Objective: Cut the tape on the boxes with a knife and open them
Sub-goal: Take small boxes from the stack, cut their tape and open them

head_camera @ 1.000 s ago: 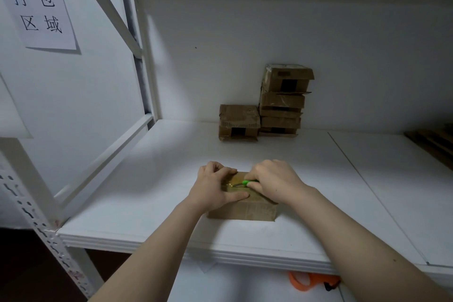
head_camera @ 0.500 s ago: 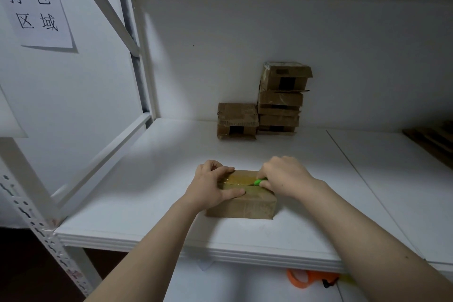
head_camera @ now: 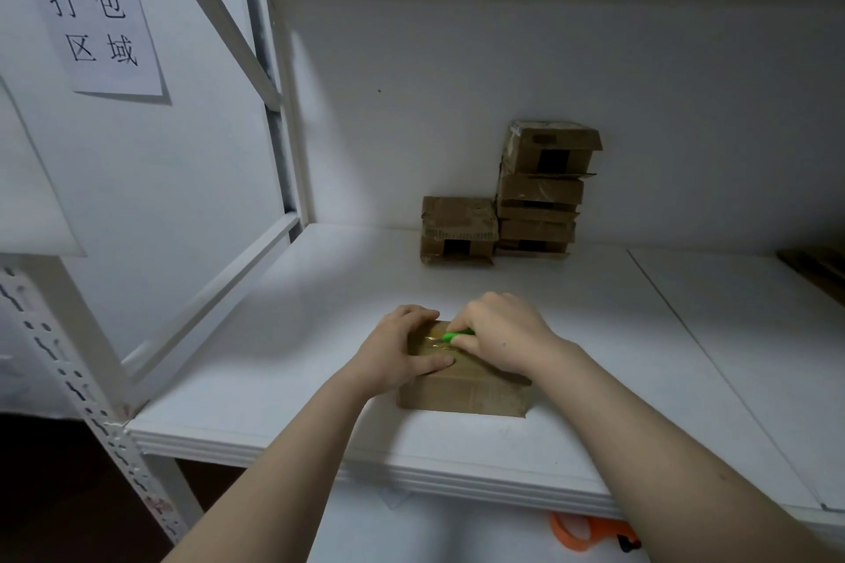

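Now the cardboard box (head_camera: 462, 393) sits near the front edge of the white shelf (head_camera: 297, 357). The left hand (head_camera: 398, 352) holds its left end, fingers curled over the far edge, thumb across the top. The right hand (head_camera: 503, 334) has its grip closed round a green knife (head_camera: 455, 337), tip at the taped top. Other boxes (head_camera: 539, 197) stand stacked against the back wall.

Both bare forearms extended forward side by side, the left hand (head_camera: 398, 347) gripping the box (head_camera: 466, 393) with fingers bent over its far edge, the right hand (head_camera: 503, 334) curled around the green knife (head_camera: 457, 336).
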